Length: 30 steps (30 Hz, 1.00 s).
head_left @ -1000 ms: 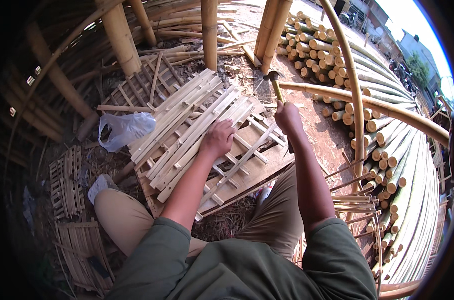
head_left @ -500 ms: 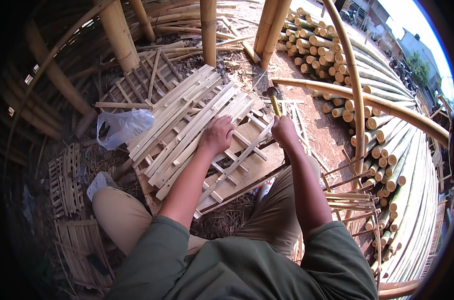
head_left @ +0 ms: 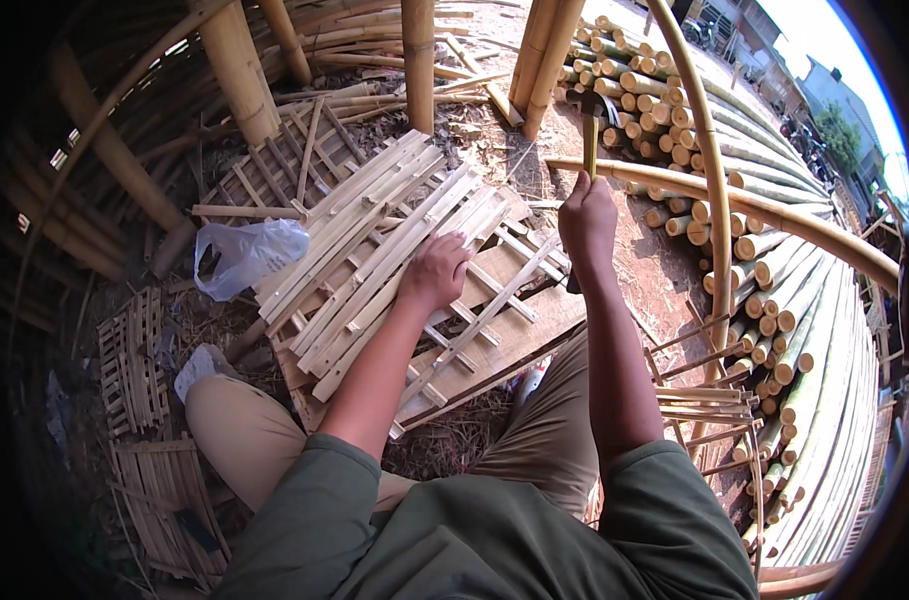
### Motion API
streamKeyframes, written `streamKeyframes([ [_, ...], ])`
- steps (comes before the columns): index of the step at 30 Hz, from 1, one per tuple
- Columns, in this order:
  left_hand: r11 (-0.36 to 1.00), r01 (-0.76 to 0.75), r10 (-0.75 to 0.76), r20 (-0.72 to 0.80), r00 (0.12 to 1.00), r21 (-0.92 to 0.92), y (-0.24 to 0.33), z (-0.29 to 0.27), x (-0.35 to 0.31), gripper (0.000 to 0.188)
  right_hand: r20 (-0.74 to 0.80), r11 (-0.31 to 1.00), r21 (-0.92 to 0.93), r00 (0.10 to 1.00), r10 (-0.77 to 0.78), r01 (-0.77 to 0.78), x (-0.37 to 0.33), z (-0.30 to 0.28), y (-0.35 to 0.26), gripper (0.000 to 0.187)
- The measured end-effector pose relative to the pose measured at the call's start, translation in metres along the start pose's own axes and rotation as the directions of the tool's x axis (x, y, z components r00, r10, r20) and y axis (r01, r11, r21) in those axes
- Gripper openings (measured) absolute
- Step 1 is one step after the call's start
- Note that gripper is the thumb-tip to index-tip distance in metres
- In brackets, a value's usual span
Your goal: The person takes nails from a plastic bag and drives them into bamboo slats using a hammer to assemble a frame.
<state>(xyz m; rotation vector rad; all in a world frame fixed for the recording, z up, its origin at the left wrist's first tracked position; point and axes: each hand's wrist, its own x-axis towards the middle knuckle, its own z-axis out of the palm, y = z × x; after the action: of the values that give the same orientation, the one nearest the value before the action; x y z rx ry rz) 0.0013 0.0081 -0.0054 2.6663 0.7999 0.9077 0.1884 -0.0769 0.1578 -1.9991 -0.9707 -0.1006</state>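
My right hand is closed round the handle of a claw hammer, raised to the right of the work, its dark head up. My left hand presses on a light bamboo slat, fingers together and curled over it; the fingertips are partly hidden. This slat lies among several parallel ones nailed across thinner strips, forming a slatted panel. Under the panel is a wooden board, in front of my knees. A loose-looking diagonal strip crosses the panel's right side.
A white plastic bag lies left of the panel. Upright bamboo posts stand beyond it. Cut bamboo poles are stacked on the right, behind a curved bamboo rail. More slatted panels lie at the left.
My right hand has lifted the hammer up and away from the panel, slightly to the right. My left hand has stayed in place on the slats.
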Motion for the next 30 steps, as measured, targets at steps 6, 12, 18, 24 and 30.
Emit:
streamKeyframes([
  [6,1.000,0.006,-0.006,0.002,1.000,-0.016,0.006,-0.002,0.002,0.020,0.514,0.951,-0.307,0.847,0.135,0.035,-0.041,0.040,0.050,0.035],
  [12,1.000,0.007,-0.007,0.008,1.000,-0.020,0.008,-0.002,0.002,0.019,0.453,0.950,-0.289,0.858,0.243,-0.116,-0.029,0.031,0.039,0.040],
  [18,1.000,0.008,-0.008,-0.008,1.000,-0.029,0.008,-0.001,0.003,0.020,0.482,0.943,-0.323,0.842,0.242,-0.087,-0.025,0.018,0.034,0.044],
  [24,1.000,0.017,-0.017,-0.006,1.000,-0.021,0.002,-0.004,0.000,0.019,0.024,0.997,0.043,0.998,0.063,-0.064,-0.009,-0.022,-0.025,0.040],
  [30,1.000,0.005,-0.005,-0.002,1.000,-0.024,0.008,-0.001,0.001,0.020,0.504,0.963,-0.249,0.863,0.039,0.102,-0.058,0.054,0.070,0.034],
])
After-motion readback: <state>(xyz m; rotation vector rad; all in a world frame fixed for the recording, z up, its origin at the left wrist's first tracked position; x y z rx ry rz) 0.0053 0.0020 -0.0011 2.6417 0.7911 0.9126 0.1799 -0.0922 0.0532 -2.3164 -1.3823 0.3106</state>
